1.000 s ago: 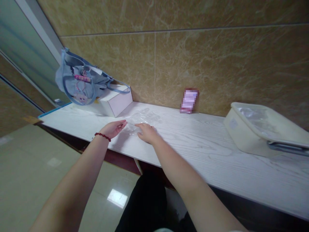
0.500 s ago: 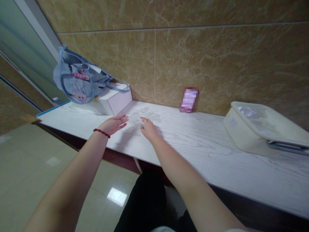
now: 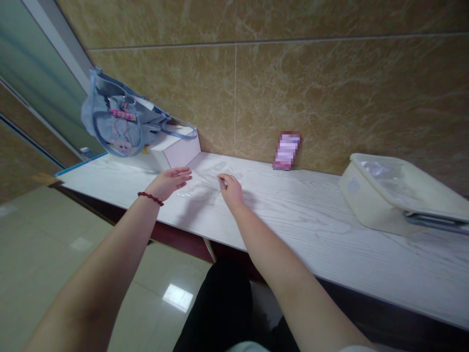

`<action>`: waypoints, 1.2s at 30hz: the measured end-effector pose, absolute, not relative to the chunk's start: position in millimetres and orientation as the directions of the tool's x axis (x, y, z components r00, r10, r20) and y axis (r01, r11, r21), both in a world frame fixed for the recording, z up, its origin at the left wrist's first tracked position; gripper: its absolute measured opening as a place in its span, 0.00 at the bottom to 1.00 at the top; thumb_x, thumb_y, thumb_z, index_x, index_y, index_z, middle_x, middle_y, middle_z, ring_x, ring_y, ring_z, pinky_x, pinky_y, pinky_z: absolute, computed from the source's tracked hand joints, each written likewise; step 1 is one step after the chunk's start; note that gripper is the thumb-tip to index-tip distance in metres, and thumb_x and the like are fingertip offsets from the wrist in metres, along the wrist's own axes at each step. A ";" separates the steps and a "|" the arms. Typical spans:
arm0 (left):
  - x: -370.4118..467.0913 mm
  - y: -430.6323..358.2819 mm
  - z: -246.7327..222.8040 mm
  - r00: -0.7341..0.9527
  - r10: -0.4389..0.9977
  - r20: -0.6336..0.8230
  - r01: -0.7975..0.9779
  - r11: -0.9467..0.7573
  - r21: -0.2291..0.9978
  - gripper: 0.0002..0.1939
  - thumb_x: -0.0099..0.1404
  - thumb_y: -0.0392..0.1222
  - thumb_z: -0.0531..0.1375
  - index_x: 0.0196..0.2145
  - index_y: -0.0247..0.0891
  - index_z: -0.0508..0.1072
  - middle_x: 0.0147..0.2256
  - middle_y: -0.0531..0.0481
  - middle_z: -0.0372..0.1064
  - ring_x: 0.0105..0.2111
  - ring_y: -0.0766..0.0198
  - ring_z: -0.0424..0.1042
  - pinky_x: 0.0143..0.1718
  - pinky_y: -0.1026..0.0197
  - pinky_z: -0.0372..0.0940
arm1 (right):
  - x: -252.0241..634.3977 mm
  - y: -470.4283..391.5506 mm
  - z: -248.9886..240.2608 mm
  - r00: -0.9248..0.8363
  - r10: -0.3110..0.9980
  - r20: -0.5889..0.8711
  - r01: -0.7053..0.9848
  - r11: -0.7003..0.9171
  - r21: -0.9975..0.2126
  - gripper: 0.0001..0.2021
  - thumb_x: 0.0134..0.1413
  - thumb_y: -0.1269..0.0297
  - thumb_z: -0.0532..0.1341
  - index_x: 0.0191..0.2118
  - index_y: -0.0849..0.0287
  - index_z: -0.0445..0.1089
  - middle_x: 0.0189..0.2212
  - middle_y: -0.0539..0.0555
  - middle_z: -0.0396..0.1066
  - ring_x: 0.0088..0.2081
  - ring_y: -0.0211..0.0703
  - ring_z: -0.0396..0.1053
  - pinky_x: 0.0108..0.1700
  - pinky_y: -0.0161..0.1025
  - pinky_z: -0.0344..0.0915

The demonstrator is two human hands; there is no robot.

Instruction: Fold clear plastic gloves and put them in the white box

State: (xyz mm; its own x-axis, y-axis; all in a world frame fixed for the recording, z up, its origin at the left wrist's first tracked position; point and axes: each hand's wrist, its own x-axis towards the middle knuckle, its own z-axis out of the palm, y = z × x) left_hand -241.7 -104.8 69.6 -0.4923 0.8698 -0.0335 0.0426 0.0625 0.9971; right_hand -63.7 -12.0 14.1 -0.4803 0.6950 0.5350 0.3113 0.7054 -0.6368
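Observation:
A thin, crumpled clear plastic glove (image 3: 205,175) stretches between my two hands, just above the white tabletop; its exact outline is hard to make out. My right hand (image 3: 231,189) pinches its edge between thumb and fingers. On the other side, my left hand (image 3: 171,183) has its fingers held out straight and close to the plastic, gripping nothing. Whether the left fingertips touch the film, I cannot tell. A dark red beaded bracelet (image 3: 150,198) is on my left wrist. More clear plastic lies flat on the table beneath and behind the hands.
A blue bag (image 3: 120,115) rests on a white box (image 3: 179,150) at the left. Against the tiled wall leans a phone (image 3: 287,151) with a blurred screen. A cream plastic bin (image 3: 370,203) with clear plastic inside stands at the right. The white table (image 3: 293,215) has a front edge near my legs.
My right hand has closed on the plastic and lifted it, drawing it slightly to the right. My left hand has shifted a little up and left, fingers straightened.

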 end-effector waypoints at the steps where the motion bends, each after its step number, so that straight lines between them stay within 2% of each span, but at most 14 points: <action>1: -241.6 -104.0 70.4 -0.507 0.862 0.004 0.082 0.044 0.996 0.15 0.44 0.38 0.64 0.33 0.36 0.70 0.35 0.48 0.69 0.36 0.64 0.68 0.34 0.64 0.61 | -63.1 -12.0 14.8 -0.474 0.696 0.540 0.306 0.705 -0.640 0.12 0.55 0.67 0.46 0.41 0.56 0.64 0.40 0.51 0.65 0.44 0.35 0.61 0.47 0.33 0.56; 5: -240.8 -100.8 76.6 -0.547 0.825 0.146 0.228 -0.021 0.974 0.15 0.43 0.43 0.64 0.29 0.34 0.70 0.29 0.50 0.69 0.31 0.66 0.67 0.33 0.64 0.60 | -60.0 -13.3 18.6 -0.449 0.702 0.554 0.294 0.701 -0.650 0.13 0.56 0.65 0.46 0.41 0.57 0.64 0.40 0.52 0.66 0.43 0.36 0.61 0.46 0.33 0.57; 9: -237.3 -99.8 84.1 -0.532 0.816 0.225 0.326 -0.048 0.944 0.16 0.44 0.46 0.64 0.29 0.34 0.71 0.27 0.50 0.69 0.30 0.67 0.66 0.34 0.63 0.60 | -57.6 -13.8 21.0 -0.458 0.709 0.536 0.316 0.693 -0.648 0.14 0.56 0.63 0.45 0.43 0.56 0.63 0.41 0.52 0.65 0.44 0.37 0.61 0.47 0.35 0.56; 14: -236.5 -100.4 88.4 -0.538 0.787 0.301 0.494 0.005 0.869 0.12 0.47 0.46 0.61 0.28 0.36 0.71 0.26 0.52 0.69 0.30 0.65 0.66 0.34 0.63 0.60 | -56.0 -12.1 21.3 -0.445 0.727 0.523 0.357 0.680 -0.641 0.16 0.58 0.59 0.42 0.42 0.56 0.64 0.38 0.52 0.67 0.42 0.37 0.62 0.45 0.34 0.57; 18: -241.7 -101.1 87.5 -0.497 0.767 0.406 0.662 0.033 0.749 0.11 0.51 0.47 0.59 0.30 0.38 0.72 0.29 0.52 0.69 0.32 0.63 0.66 0.37 0.63 0.60 | -55.8 -11.6 21.7 -0.435 0.711 0.553 0.349 0.699 -0.624 0.16 0.58 0.59 0.42 0.40 0.57 0.64 0.37 0.52 0.67 0.41 0.37 0.63 0.44 0.33 0.57; 23: -244.2 -101.9 87.3 -0.362 0.737 0.571 0.844 0.000 0.536 0.09 0.53 0.47 0.57 0.26 0.39 0.72 0.31 0.50 0.68 0.37 0.61 0.65 0.43 0.62 0.57 | -57.0 -11.2 21.6 -0.445 0.708 0.549 0.360 0.702 -0.614 0.17 0.59 0.62 0.40 0.43 0.57 0.63 0.40 0.53 0.66 0.44 0.37 0.61 0.47 0.35 0.55; 28: -240.7 -100.1 82.5 -0.377 0.761 0.527 0.849 0.058 0.525 0.12 0.55 0.47 0.54 0.29 0.38 0.71 0.32 0.49 0.69 0.36 0.61 0.65 0.41 0.61 0.58 | -56.4 -12.8 23.2 -0.443 0.732 0.517 0.409 0.678 -0.610 0.16 0.57 0.62 0.42 0.46 0.57 0.61 0.42 0.55 0.64 0.46 0.40 0.58 0.47 0.37 0.55; 32: -228.2 -100.5 70.1 -0.395 0.807 0.440 0.857 0.150 0.494 0.13 0.55 0.48 0.53 0.31 0.38 0.71 0.31 0.49 0.70 0.31 0.61 0.67 0.35 0.62 0.61 | -51.5 -19.9 28.7 -0.412 0.761 0.502 0.523 0.648 -0.554 0.21 0.49 0.59 0.53 0.51 0.56 0.55 0.47 0.55 0.60 0.50 0.46 0.52 0.50 0.45 0.49; 36: -204.9 -110.7 46.0 -0.344 0.841 0.417 0.857 0.100 0.505 0.11 0.56 0.46 0.52 0.31 0.39 0.70 0.31 0.49 0.71 0.31 0.61 0.68 0.33 0.63 0.61 | -43.6 -22.4 31.7 -0.630 0.654 0.418 0.466 0.750 -0.470 0.22 0.46 0.58 0.56 0.49 0.51 0.57 0.46 0.52 0.62 0.50 0.47 0.51 0.49 0.47 0.47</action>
